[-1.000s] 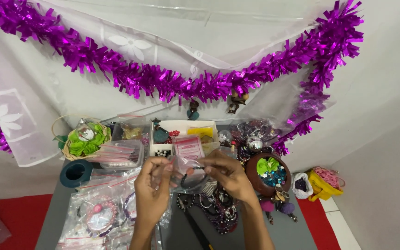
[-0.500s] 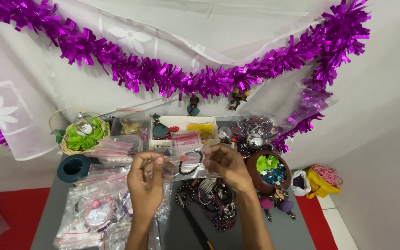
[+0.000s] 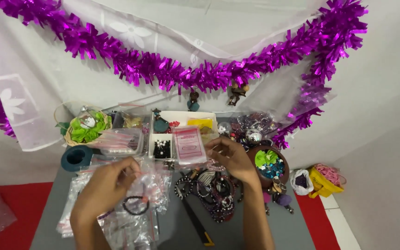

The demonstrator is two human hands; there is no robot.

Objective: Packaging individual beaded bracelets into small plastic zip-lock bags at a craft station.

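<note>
My right hand [image 3: 230, 158] holds up a small clear zip bag with a pink strip and pink label [image 3: 189, 145] over the white tray [image 3: 184, 115]. My left hand [image 3: 107, 185] is lower, at the left, its fingers pinching a clear plastic bag [image 3: 151, 180] on the pile of small bags [image 3: 116, 217]. A dark bead bracelet [image 3: 135, 205] lies just below that hand. Between the hands sits a heap of dark bracelets [image 3: 214, 190] on the grey table [image 3: 283, 227].
A basket with green leaves [image 3: 86, 127], a teal tape roll [image 3: 76, 157], a clear box of bags [image 3: 119, 141], a brown bowl of green and blue pieces [image 3: 268, 164], a black and yellow tool [image 3: 195, 222]. Purple tinsel [image 3: 186, 76] hangs on the white cloth. Yellow bag [image 3: 322, 180] on the floor.
My left hand has dropped down and to the left, away from the pink-labelled bag, onto the bag pile. My right hand keeps hold of the pink-labelled bag.
</note>
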